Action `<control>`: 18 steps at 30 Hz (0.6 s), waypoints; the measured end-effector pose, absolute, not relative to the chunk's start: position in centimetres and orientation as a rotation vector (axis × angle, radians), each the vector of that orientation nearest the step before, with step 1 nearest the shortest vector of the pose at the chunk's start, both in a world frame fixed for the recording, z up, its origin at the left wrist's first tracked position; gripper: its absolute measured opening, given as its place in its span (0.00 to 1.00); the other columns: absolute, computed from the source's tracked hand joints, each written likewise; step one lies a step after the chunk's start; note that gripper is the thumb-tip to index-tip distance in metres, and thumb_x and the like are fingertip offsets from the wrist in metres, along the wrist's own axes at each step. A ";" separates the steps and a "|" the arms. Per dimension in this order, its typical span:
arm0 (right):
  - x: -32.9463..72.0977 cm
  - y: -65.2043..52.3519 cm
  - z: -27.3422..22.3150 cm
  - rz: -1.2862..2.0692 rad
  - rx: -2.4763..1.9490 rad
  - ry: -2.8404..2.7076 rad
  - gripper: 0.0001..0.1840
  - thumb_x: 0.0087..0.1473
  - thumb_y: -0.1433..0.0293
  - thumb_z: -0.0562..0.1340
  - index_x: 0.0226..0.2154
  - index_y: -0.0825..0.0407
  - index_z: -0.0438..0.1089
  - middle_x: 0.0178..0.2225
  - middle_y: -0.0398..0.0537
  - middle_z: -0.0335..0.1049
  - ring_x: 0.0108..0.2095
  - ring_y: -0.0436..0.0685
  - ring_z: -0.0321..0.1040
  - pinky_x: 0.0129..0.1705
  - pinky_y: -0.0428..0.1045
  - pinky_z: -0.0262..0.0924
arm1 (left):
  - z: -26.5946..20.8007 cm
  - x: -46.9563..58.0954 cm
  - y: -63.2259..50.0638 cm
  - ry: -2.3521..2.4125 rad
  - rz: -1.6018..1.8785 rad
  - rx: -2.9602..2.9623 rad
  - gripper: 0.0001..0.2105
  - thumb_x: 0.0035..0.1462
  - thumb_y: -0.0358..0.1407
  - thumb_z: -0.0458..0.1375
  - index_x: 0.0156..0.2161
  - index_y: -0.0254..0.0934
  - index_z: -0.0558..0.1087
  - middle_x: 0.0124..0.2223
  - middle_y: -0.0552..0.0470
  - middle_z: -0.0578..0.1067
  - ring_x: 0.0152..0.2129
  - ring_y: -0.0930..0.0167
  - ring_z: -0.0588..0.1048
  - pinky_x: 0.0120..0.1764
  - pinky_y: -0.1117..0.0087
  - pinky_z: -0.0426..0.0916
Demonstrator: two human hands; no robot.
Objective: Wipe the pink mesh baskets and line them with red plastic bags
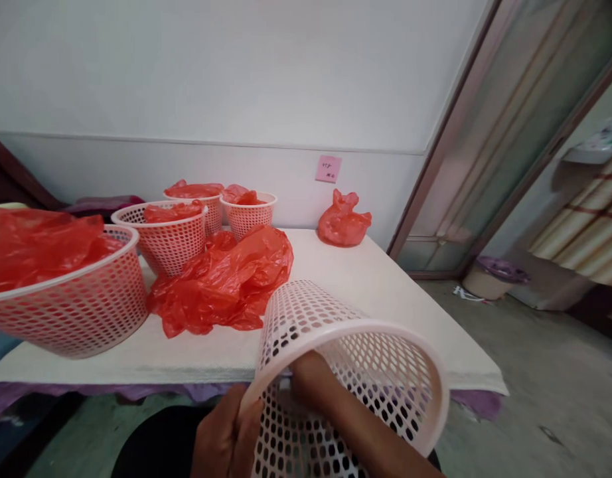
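Observation:
A pale pink plastic mesh basket (380, 325) lies tipped on its side at the table's front edge, its wide mouth facing me. My left hand (229, 435) is closed around the left side of its rim. Through the mouth reaches my right arm, with my right hand (308, 378) inside, close to the left wall. Its fingers are hidden, and a pale patch shows beside them that I cannot make out. Just behind the basket, a crumpled heap of red plastic bags (231, 279) lies on the white-covered table (336, 272).
A large basket (101, 299) stands at the left with red plastic in it. Behind it are several smaller baskets (174, 242) with red bags. A tied red bag (343, 222) sits by the wall under a pink note (328, 168). A bin (490, 279) stands on the floor.

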State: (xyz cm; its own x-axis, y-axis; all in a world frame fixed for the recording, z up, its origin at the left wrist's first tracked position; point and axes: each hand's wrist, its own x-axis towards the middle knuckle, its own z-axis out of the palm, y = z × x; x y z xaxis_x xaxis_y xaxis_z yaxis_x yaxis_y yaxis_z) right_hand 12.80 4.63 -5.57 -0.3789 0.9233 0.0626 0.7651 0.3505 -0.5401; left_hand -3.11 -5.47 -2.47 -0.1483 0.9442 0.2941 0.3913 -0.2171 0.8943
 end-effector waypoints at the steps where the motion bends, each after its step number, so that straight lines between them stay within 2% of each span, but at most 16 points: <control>1: 12.6 3.4 -5.4 0.606 -1.462 -2.314 0.11 0.55 0.64 0.62 0.41 0.47 0.75 0.43 0.51 0.74 0.42 0.59 0.71 0.43 0.52 0.65 | -2.2 -3.2 -5.2 1.532 1.383 1.637 0.17 0.63 0.46 0.49 0.26 0.41 0.65 0.20 0.60 0.65 0.18 0.75 0.66 0.23 0.76 0.63; 4: 12.5 -0.3 -5.6 0.520 -1.324 -2.484 0.11 0.56 0.65 0.60 0.40 0.47 0.74 0.39 0.49 0.75 0.36 0.56 0.72 0.38 0.48 0.64 | -1.6 -3.6 -4.1 1.574 1.409 1.814 0.16 0.64 0.42 0.49 0.25 0.41 0.63 0.19 0.61 0.64 0.16 0.76 0.64 0.21 0.77 0.61; 7: 13.6 -3.8 -6.9 0.405 -1.256 -2.536 0.10 0.57 0.65 0.59 0.40 0.46 0.73 0.37 0.47 0.75 0.35 0.56 0.71 0.36 0.47 0.64 | -0.9 -4.0 -3.1 1.668 1.414 1.848 0.17 0.63 0.45 0.49 0.24 0.42 0.59 0.18 0.62 0.61 0.14 0.76 0.62 0.20 0.76 0.58; 10: 15.6 -6.1 -8.8 0.218 -1.204 -2.463 0.08 0.56 0.60 0.62 0.35 0.46 0.71 0.31 0.44 0.74 0.30 0.55 0.69 0.30 0.46 0.65 | 0.2 -4.0 -2.1 1.677 1.315 1.751 0.18 0.62 0.50 0.48 0.25 0.42 0.61 0.20 0.62 0.62 0.18 0.74 0.64 0.23 0.74 0.60; 12: 16.6 -6.8 -9.5 0.072 -1.221 -2.347 0.11 0.53 0.57 0.64 0.33 0.46 0.71 0.27 0.44 0.73 0.28 0.56 0.68 0.29 0.47 0.65 | 1.0 -3.9 -1.5 1.651 1.258 1.678 0.19 0.61 0.53 0.48 0.27 0.41 0.63 0.23 0.60 0.66 0.22 0.72 0.67 0.28 0.73 0.61; 15: 16.7 -6.7 -9.5 -0.117 -1.255 -2.279 0.11 0.54 0.58 0.64 0.40 0.43 0.72 0.35 0.48 0.75 0.33 0.59 0.69 0.34 0.52 0.66 | 2.0 -3.4 -0.6 1.600 1.238 1.643 0.20 0.60 0.55 0.48 0.29 0.40 0.64 0.25 0.59 0.67 0.26 0.71 0.67 0.31 0.71 0.61; 18: 15.5 -6.0 -9.4 -0.304 -1.106 -2.335 0.07 0.56 0.62 0.63 0.38 0.42 0.74 0.42 0.49 0.76 0.36 0.61 0.68 0.36 0.55 0.65 | 2.6 -2.7 0.2 1.567 1.244 1.698 0.21 0.60 0.55 0.49 0.26 0.41 0.61 0.23 0.61 0.61 0.23 0.72 0.63 0.29 0.71 0.58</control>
State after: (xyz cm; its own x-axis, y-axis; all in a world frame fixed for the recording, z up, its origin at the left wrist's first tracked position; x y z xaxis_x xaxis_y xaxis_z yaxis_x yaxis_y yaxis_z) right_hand 15.53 -5.99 -9.37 -0.5219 0.6489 0.5537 0.7690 0.6388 -0.0237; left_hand -2.74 0.19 2.55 -0.0868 0.9567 0.2778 0.4875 -0.2024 0.8493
